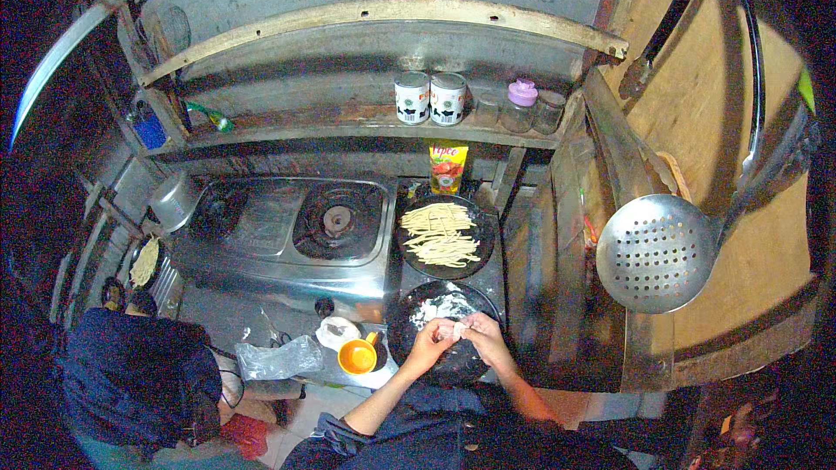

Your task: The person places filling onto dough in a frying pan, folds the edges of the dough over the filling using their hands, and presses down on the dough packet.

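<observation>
My left hand (429, 341) and my right hand (485, 339) meet over a dark round plate (408, 313) dusted with white flour (446, 305). Between the fingertips of both hands is a small pale piece of dough (459, 329), partly hidden by the fingers. Just beyond lies a second dark plate (486, 254), bearing two rows of thin pale dough strips (441, 235). To the left of my left forearm stand an orange cup (357, 357) and a white bag of powder (337, 333).
A two-burner gas stove (343, 261) is at the left, with scissors (279, 338) and a clear plastic bag (281, 358) in front. A perforated skimmer (656, 253) hangs at the right. Tins (413, 99) stand on the shelf above a yellow pouch (448, 168). Another person (140, 372) is at lower left.
</observation>
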Action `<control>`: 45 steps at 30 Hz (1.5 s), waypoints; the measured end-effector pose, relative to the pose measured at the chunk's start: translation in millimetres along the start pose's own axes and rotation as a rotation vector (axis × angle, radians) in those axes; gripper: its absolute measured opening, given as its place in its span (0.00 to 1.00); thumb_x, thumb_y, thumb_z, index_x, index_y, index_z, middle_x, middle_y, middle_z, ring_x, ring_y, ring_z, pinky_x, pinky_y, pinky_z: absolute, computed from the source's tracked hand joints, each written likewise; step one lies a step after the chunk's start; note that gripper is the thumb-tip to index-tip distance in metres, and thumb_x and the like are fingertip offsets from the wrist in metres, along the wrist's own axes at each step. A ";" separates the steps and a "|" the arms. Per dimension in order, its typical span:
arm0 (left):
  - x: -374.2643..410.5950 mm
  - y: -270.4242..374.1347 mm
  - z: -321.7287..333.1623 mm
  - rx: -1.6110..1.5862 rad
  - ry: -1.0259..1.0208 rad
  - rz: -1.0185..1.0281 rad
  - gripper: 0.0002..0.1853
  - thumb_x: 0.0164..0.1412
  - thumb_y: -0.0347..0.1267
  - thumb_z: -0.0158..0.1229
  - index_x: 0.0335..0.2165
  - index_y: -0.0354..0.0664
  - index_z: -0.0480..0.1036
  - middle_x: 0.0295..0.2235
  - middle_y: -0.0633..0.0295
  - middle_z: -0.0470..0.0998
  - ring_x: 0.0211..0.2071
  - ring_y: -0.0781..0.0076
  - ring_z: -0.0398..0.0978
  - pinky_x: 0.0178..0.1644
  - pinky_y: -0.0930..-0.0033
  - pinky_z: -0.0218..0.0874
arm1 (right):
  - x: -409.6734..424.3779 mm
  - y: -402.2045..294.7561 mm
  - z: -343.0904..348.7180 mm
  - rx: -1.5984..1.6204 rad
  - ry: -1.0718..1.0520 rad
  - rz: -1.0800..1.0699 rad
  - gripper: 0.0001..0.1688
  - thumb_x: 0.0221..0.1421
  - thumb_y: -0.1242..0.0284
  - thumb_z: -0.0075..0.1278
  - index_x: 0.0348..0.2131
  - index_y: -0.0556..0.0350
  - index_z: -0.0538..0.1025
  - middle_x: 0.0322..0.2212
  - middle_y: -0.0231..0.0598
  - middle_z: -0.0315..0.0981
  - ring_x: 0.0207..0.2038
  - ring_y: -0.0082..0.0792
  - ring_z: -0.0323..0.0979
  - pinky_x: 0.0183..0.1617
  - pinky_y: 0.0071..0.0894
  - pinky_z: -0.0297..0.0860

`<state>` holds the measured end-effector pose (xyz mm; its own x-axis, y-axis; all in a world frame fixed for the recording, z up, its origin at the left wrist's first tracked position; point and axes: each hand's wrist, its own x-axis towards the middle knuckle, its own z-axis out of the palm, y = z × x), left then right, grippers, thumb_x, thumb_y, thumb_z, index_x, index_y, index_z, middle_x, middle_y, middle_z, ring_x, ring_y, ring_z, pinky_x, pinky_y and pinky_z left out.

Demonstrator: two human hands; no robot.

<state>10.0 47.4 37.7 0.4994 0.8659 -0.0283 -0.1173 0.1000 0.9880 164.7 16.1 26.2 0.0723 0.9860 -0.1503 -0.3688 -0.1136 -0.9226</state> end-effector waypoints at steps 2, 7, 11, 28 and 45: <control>1.2 -1.4 1.1 0.035 0.007 0.011 0.13 0.48 0.22 0.54 0.36 0.37 0.67 0.31 0.66 0.71 0.34 0.80 0.68 0.39 0.78 0.60 | -0.6 2.0 -2.0 0.015 -0.029 -0.020 0.08 0.45 0.82 0.48 0.30 0.62 0.67 0.26 0.35 0.68 0.30 0.25 0.67 0.36 0.23 0.65; -0.4 2.4 -0.6 0.036 -0.002 0.030 0.15 0.47 0.21 0.55 0.37 0.36 0.66 0.31 0.66 0.71 0.34 0.79 0.68 0.40 0.77 0.59 | 2.7 7.3 -7.0 -0.073 -0.091 0.055 0.09 0.45 0.81 0.49 0.30 0.61 0.66 0.24 0.34 0.67 0.30 0.27 0.68 0.37 0.24 0.65; 0.2 1.7 -3.0 -0.022 0.020 0.023 0.14 0.46 0.21 0.56 0.36 0.36 0.67 0.31 0.65 0.71 0.34 0.79 0.68 0.39 0.78 0.59 | 4.4 -1.1 1.9 0.001 -0.011 0.029 0.14 0.42 0.83 0.50 0.32 0.60 0.65 0.28 0.35 0.66 0.33 0.27 0.67 0.38 0.25 0.65; -1.9 -10.7 2.2 0.368 0.029 0.117 0.15 0.42 0.27 0.61 0.32 0.40 0.69 0.30 0.60 0.70 0.31 0.70 0.70 0.34 0.73 0.60 | -1.1 -12.2 0.7 -0.017 -0.070 0.128 0.09 0.38 0.86 0.50 0.20 0.58 0.66 0.38 0.45 0.64 0.35 0.31 0.68 0.36 0.26 0.67; -1.5 2.1 -2.6 0.447 0.060 0.228 0.12 0.42 0.27 0.60 0.30 0.40 0.70 0.28 0.61 0.69 0.28 0.71 0.68 0.30 0.73 0.60 | 1.9 -8.1 -3.2 -0.128 -0.177 0.055 0.11 0.42 0.84 0.51 0.30 0.61 0.68 0.26 0.34 0.69 0.30 0.24 0.68 0.36 0.21 0.65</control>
<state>6.8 47.7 39.5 0.4524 0.8691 0.1999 0.1679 -0.3032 0.9380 170.8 18.5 32.2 -0.1126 0.9826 -0.1477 -0.2464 -0.1716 -0.9539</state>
